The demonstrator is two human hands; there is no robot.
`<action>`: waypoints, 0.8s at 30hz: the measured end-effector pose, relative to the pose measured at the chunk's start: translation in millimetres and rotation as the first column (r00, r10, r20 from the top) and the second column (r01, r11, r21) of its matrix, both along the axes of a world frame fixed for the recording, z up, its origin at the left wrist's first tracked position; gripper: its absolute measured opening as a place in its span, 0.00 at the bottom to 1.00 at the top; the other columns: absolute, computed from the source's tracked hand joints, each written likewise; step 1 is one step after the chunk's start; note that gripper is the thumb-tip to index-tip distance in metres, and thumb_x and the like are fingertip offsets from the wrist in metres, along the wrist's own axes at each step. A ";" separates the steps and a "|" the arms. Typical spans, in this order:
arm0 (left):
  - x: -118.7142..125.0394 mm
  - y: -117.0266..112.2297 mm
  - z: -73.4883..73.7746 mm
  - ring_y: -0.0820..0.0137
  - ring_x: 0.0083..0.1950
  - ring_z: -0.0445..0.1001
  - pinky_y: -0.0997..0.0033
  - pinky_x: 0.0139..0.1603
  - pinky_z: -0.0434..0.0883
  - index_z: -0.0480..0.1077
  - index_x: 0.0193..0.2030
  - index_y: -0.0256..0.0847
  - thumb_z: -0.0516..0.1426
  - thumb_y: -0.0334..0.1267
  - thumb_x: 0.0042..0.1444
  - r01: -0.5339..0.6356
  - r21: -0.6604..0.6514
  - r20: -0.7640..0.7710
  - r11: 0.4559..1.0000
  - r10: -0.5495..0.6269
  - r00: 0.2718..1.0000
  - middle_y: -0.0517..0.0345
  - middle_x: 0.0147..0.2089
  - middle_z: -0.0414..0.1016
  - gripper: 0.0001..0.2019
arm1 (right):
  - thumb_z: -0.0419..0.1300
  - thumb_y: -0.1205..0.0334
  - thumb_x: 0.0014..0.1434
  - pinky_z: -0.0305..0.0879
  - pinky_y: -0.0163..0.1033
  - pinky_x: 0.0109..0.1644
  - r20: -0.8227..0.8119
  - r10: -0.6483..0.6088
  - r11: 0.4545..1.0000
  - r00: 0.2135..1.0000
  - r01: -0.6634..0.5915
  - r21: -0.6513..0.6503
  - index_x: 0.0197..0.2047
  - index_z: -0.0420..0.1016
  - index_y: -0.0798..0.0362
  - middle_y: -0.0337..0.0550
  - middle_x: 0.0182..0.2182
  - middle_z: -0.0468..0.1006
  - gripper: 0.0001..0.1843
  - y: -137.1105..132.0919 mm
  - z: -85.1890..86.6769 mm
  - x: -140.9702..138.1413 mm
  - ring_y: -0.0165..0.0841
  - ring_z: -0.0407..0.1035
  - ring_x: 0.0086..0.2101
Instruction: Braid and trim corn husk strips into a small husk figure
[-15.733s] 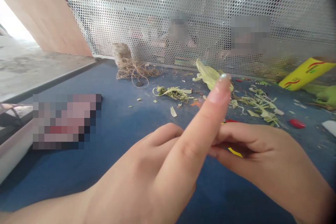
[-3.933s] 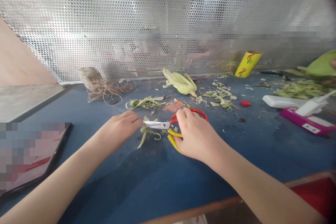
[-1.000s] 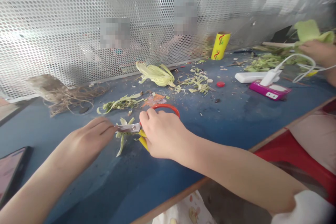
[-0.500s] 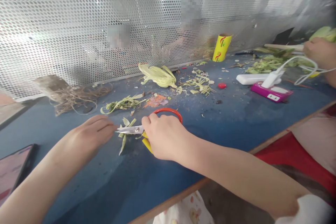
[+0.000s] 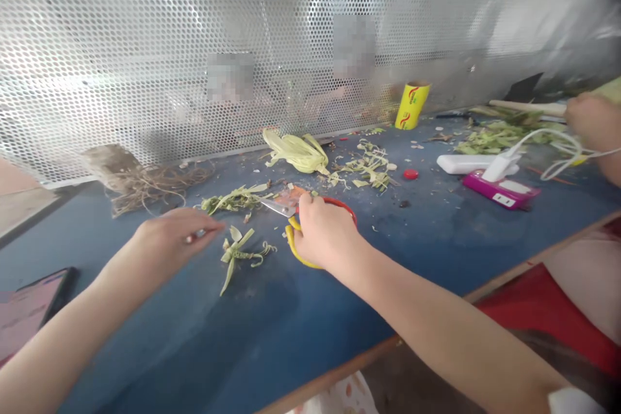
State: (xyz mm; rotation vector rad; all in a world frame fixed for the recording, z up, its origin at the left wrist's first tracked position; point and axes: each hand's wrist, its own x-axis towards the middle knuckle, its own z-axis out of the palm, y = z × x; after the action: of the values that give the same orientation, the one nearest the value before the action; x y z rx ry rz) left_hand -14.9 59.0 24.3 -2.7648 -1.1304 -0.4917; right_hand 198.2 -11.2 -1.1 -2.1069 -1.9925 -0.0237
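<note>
My right hand is closed around scissors with red and yellow handles. Their blades point left, above the table and beyond a small braided husk figure. That green figure lies apart from both hands, with leaf-like strips and curled ends sticking out. Just left of it hovers my left hand, fingertips pinched together; whatever is between them is too small to make out. Behind the blades lies a heap of green husk scraps, partly covered by the scissors.
A pale corn husk and shredded strips lie near the perforated metal screen. Tangled twine is at left, a phone nearer. At right stand a yellow roll, a purple power strip and another person's hand.
The scissors in my right hand have moved right and away from the husk figure, whose curled ends now show. My left hand has shifted slightly left. The whole view has tilted a little.
</note>
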 end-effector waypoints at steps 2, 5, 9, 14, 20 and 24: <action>28.9 0.6 17.5 0.70 0.33 0.73 0.74 0.36 0.67 0.75 0.31 0.44 0.49 0.44 0.52 -0.010 0.003 0.063 1.000 0.010 0.998 0.60 0.33 0.78 0.14 | 0.54 0.61 0.51 0.67 0.39 0.33 -0.019 -0.022 0.996 1.000 0.020 -0.085 0.47 0.62 0.65 0.59 0.37 0.73 0.22 4.0 -1.4 0.0 0.40 0.72 0.35; 93.0 15.8 39.4 0.70 0.36 0.73 0.73 0.39 0.66 0.76 0.34 0.42 0.52 0.40 0.52 0.098 -0.043 0.088 0.994 -0.094 0.992 0.59 0.36 0.78 0.11 | 0.55 0.61 0.51 0.67 0.40 0.34 -0.036 -0.033 0.988 0.999 0.027 -0.150 0.49 0.62 0.65 0.60 0.38 0.73 0.24 9.1 -2.3 -1.8 0.41 0.72 0.37; 193.9 63.0 40.7 0.68 0.41 0.72 0.71 0.44 0.66 0.74 0.39 0.38 0.52 0.36 0.56 0.177 -0.216 -0.007 0.960 -0.183 0.983 0.57 0.40 0.76 0.11 | 0.55 0.61 0.51 0.68 0.42 0.34 -0.028 -0.055 0.986 0.998 0.050 -0.157 0.53 0.59 0.68 0.61 0.39 0.72 0.28 12.5 -4.1 -3.4 0.43 0.72 0.36; 279.8 107.4 19.2 0.64 0.46 0.69 0.59 0.44 0.70 0.65 0.49 0.38 0.52 0.40 0.57 0.177 -0.303 -0.120 0.937 -0.222 0.968 0.51 0.50 0.67 0.14 | 0.55 0.62 0.50 0.69 0.41 0.31 0.004 -0.059 0.990 0.998 0.059 -0.128 0.50 0.63 0.67 0.58 0.36 0.72 0.25 14.4 -7.6 3.1 0.42 0.72 0.34; 303.3 99.7 8.5 0.64 0.46 0.69 0.56 0.45 0.69 0.64 0.50 0.36 0.53 0.40 0.57 0.132 -0.271 -0.120 0.953 -0.170 0.978 0.50 0.49 0.67 0.15 | 0.53 0.63 0.52 0.68 0.41 0.32 -0.022 -0.059 0.990 0.998 0.055 -0.126 0.51 0.63 0.64 0.58 0.37 0.72 0.23 19.3 -8.2 9.8 0.41 0.72 0.34; 265.8 95.0 23.5 0.61 0.49 0.69 0.59 0.48 0.65 0.61 0.54 0.40 0.56 0.45 0.52 0.129 -0.268 -0.037 0.955 -0.144 0.989 0.51 0.48 0.71 0.23 | 0.55 0.62 0.51 0.68 0.42 0.35 -0.023 -0.104 0.983 0.994 0.099 -0.153 0.54 0.58 0.66 0.61 0.39 0.72 0.28 20.4 -5.9 11.6 0.43 0.72 0.37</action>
State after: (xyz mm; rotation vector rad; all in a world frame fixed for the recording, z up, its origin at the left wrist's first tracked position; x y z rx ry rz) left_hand 251.0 154.0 47.8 -3.0806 -1.0680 -0.2914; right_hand 209.9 9.2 -7.0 -2.2860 -1.9231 0.1473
